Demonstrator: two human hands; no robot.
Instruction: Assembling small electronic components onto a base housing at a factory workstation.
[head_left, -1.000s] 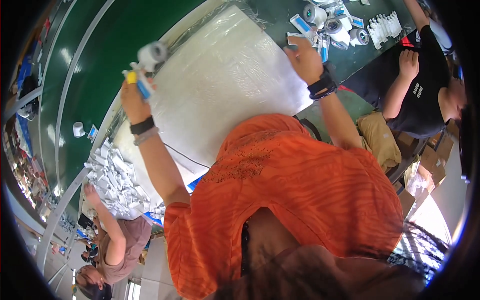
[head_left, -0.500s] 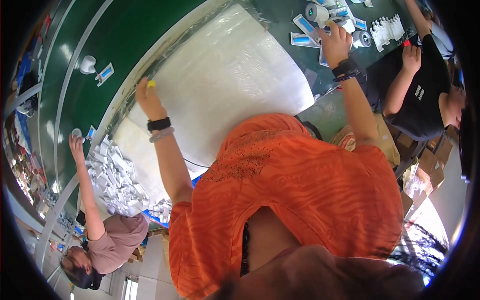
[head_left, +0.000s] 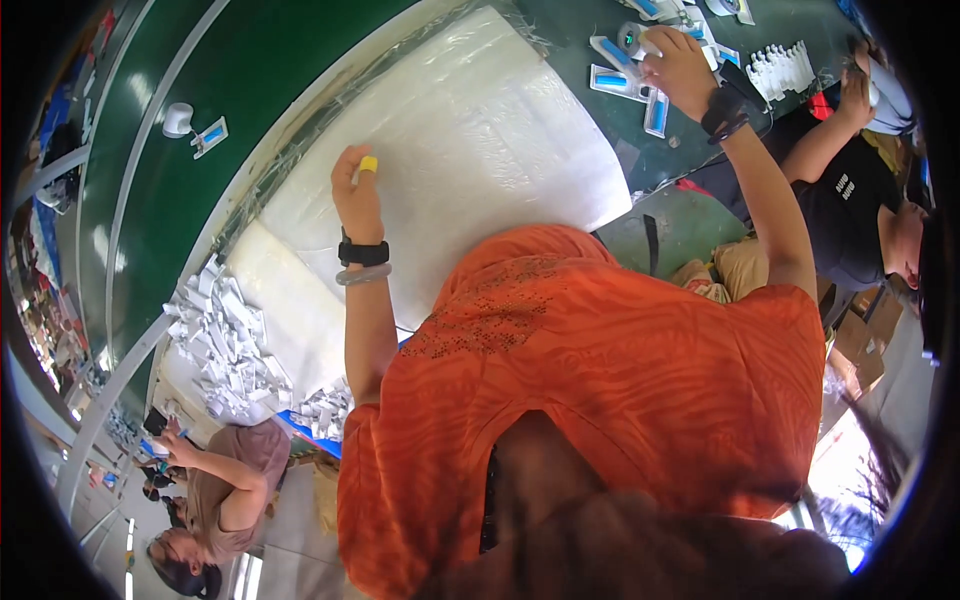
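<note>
My left hand (head_left: 357, 205) is above the plastic-covered white sheet on the table, a yellow cover (head_left: 369, 163) on one fingertip. Its fingers are loosely bent and apart, with nothing seen in them. At the far right, my right hand (head_left: 682, 75) reaches among white parts with blue strips. Its curled fingers are at a white round device (head_left: 630, 40) with a dark face, and seem to grip its side. Just below lie flat white trays with blue strips (head_left: 612, 80), one (head_left: 656, 112) standing apart near my wrist.
A green belt (head_left: 270, 60) at the left carries a white round device (head_left: 178, 120) wired to a blue-striped piece (head_left: 210, 137). White plastic parts (head_left: 225, 345) are heaped at the left. White bottle-like pieces (head_left: 780, 72) stand at right. Co-workers sit on both sides.
My left hand has moved right, inward over the sheet. My right hand has shifted slightly toward the round device. The left co-worker's hand has drawn back from the belt and now holds a dark object.
</note>
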